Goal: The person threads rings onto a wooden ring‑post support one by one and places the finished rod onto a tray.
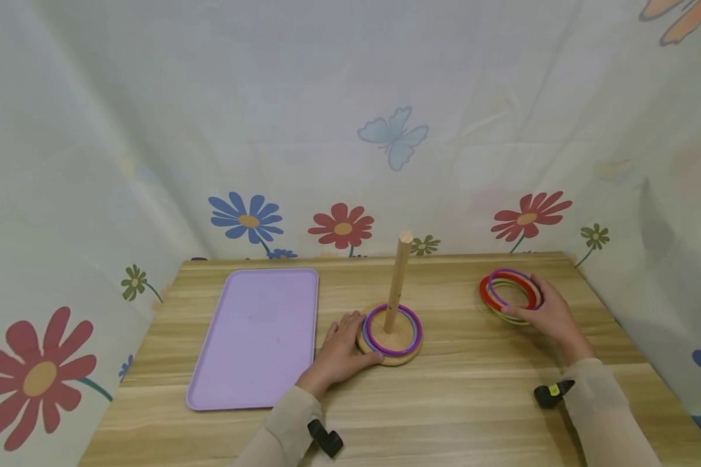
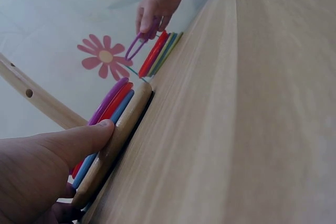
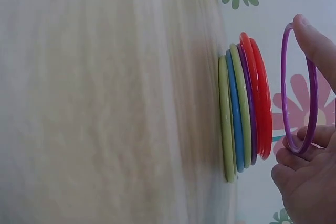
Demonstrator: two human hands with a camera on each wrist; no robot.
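Observation:
Around the base of a wooden ring-toss stand [image 1: 398, 275], my left hand [image 1: 340, 353] holds on at the left side, its thumb along the near edge. Purple [image 2: 106, 99], red and blue rings lie stacked on the round wooden base [image 2: 111, 149], encircling the upright peg. Over at the right, my right hand [image 1: 552, 316] pinches a thin purple ring [image 3: 284, 77] between thumb and fingers. That ring is raised and tilted just above a pile of rings [image 3: 263, 103] on the table, with red on top and purple, green and blue beneath.
A shallow lilac tray [image 1: 257, 337] lies on the wood-grain table [image 1: 455, 402] left of my left hand. Behind the table hangs a pale cloth [image 1: 304, 130] printed with flowers and butterflies.

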